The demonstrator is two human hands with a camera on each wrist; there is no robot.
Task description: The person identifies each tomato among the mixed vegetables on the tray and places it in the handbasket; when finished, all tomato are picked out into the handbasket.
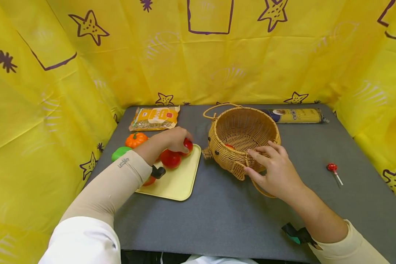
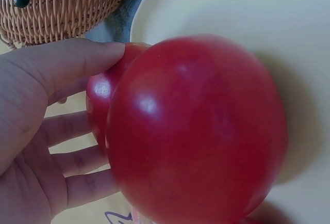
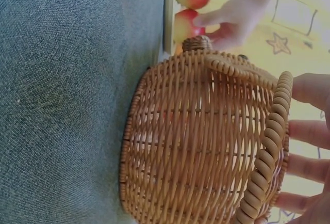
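Note:
My left hand point(image 1: 179, 140) reaches over the pale yellow tray point(image 1: 176, 189) and grips a red apple point(image 1: 188, 145) at its far right corner, thumb on one side and fingers on the other. A second red apple point(image 1: 170, 159) lies right beside it and fills much of the left wrist view. Another red fruit point(image 1: 149, 181) shows partly under my left wrist. My right hand point(image 1: 275, 168) rests on the near rim of a wicker basket point(image 1: 224, 156) shaped like an animal, fingers fairly straight. Something red point(image 1: 230, 146) is partly visible inside the basket.
An orange pumpkin-shaped vegetable point(image 1: 136, 139) and a green pepper-like one point(image 1: 120, 153) sit left of my forearm. At the back lie an orange bag of pasta point(image 1: 156, 118) and a long yellow spaghetti pack point(image 1: 297, 116). A red lollipop point(image 1: 332, 167) lies at the right.

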